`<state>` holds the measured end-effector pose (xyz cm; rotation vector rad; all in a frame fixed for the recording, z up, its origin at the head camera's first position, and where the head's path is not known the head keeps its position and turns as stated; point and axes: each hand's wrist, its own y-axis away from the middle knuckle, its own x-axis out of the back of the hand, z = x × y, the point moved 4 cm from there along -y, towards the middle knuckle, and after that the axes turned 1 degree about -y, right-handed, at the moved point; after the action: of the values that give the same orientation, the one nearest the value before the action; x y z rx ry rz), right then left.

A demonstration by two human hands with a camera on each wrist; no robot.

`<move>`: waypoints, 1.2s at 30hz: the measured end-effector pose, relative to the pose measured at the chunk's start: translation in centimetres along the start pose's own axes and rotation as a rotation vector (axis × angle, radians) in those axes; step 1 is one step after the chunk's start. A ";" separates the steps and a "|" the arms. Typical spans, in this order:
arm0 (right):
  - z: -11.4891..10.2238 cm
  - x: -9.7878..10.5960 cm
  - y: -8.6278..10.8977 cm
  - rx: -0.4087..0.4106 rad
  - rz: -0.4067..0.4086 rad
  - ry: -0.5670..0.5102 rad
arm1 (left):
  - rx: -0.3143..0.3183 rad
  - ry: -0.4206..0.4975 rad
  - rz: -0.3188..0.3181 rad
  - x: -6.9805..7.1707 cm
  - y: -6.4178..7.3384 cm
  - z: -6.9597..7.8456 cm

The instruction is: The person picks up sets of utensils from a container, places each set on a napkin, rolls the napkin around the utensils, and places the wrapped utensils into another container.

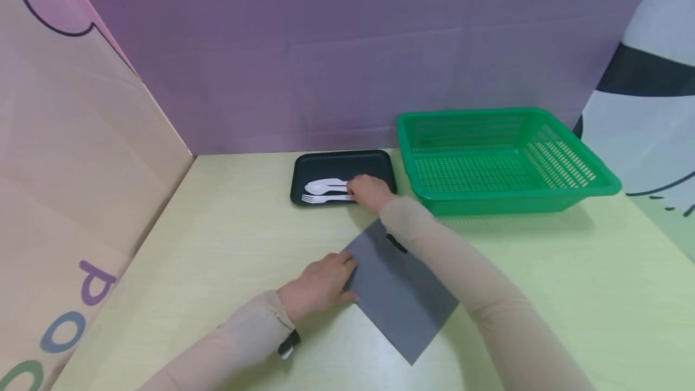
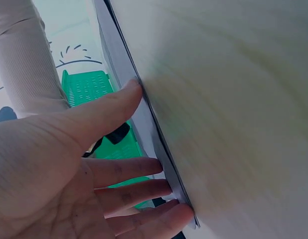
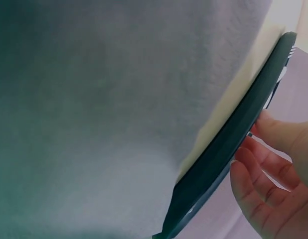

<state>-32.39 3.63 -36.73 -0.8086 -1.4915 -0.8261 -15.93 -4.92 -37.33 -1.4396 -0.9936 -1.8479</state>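
Note:
A black tray [image 1: 342, 166] lies at the back of the table with white plastic cutlery on it: a spoon [image 1: 320, 187], a fork [image 1: 317, 199] and another white piece partly hidden behind the spoon. My right hand [image 1: 371, 192] is at the tray's right front side, thumb and fingers closing around the cutlery handles, whose ends it hides. In the right wrist view those fingertips [image 3: 263, 118] are right at the tray's rim [image 3: 229, 134]. Nearer me lies a dark grey sheet [image 1: 399, 294], turned cornerwise. My left hand [image 1: 320, 283] rests on its left edge, fingers extended and thumb apart.
A green plastic basket [image 1: 507, 204] with mesh sides stands right of the tray. Behind both rises a purple backdrop [image 1: 347, 47]. A printed panel [image 1: 81, 137] borders the table's left side. My right forearm [image 1: 478, 282] crosses above part of the grey sheet.

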 end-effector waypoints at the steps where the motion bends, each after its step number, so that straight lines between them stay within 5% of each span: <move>1: 0.0 -0.1 -0.1 0.000 0.000 -0.004 | 0.001 0.000 -0.001 0.0 0.0 0.0; 36: 0.7 -0.5 -1.4 -0.020 -0.108 -0.024 | -0.004 -0.014 0.006 -0.3 -0.1 -0.1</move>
<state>-33.90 3.57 -37.32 -0.7603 -1.5613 -0.9150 -15.97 -4.93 -37.65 -1.4581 -0.9914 -1.8385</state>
